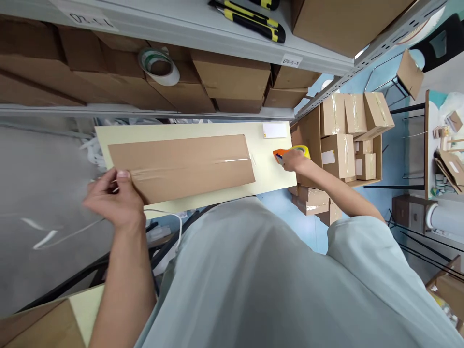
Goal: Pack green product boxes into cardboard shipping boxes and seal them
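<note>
A long flat piece of brown cardboard [184, 166], perhaps a closed box, lies on the pale yellow tabletop [270, 171]. A strip of clear tape runs along its length and over its right end. My left hand [118, 195] pinches the cardboard's left end between thumb and fingers. At the table's right end, my right hand [293, 160] is closed around an orange and yellow tape dispenser [278, 153], apart from the cardboard. Behind it on the tabletop rests a white label pad [274, 130].
Above the table, a grey metal shelf [152, 26] carries brown boxes [232, 77], a tape roll [159, 66] and yellow-black utility knives [250, 21]. On the right stands a large open carton [377, 159] holding several taped boxes [339, 154]. A white cable [180, 224] hangs at the table's front edge.
</note>
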### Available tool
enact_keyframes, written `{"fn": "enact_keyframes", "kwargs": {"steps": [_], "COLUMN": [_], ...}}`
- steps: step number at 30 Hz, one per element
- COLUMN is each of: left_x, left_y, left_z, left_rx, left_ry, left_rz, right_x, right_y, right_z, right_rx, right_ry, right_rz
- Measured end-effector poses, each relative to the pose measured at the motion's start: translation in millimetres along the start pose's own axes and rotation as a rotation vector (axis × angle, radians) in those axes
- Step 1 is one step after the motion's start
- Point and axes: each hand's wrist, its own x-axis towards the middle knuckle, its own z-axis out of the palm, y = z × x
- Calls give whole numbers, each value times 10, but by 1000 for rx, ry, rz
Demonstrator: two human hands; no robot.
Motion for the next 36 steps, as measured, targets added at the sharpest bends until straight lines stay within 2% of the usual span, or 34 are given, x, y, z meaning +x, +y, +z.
{"fn": "enact_keyframes", "kwargs": {"steps": [2, 5, 8, 10, 13, 16, 19, 21, 23, 25, 27, 30, 33, 36], "left_x": [3, -31, -196, -361, -562, -567, -323, -61, 207, 402, 468, 348, 171, 154], "left_y": [101, 380, 847, 1229, 1778, 2165, 2416, 2576, 2742, 2878, 2933, 2822, 2538, 2138], "left_z": [-10, -26, 32, 137, 329, 465, 553, 601, 627, 623, 606, 607, 616, 503], "left_rx": [57, 199, 259, 162, -1, -85, -133, -139, -100, -21, 51, 60, 23, 17], "left_ry": [-28, -25, 3, -110, -233, -214, -142, -87, -65, -96, -141, -150, -141, -163], "left_rz": [-15, 49, 285, 487, 767, 883, 884, 839, 788, 745, 719, 741, 756, 702], "right_x": [-142, -342, -473, -533, -613, -666, -647, -604, -554, -497, -419, -251, -82, 19], "right_y": [-2, -87, -239, -371, -623, -942, -1325, -1609, -1896, -2152, -2343, -2497, -2533, -2443], "right_z": [130, 257, 202, 46, -312, -741, -1229, -1590, -1950, -2268, -2512, -2721, -2774, -2672], "right_rx": [-27, -51, -69, -51, -4, 4, -42, -78, -106, -124, -134, -123, -98, -78], "right_ry": [132, 306, 445, 517, 614, 735, 886, 973, 1028, 1050, 1049, 1029, 1050, 1129], "right_rz": [107, 90, 81, 68, -4, -179, -406, -491, -471, -415, -374, -314, -294, -316]}}
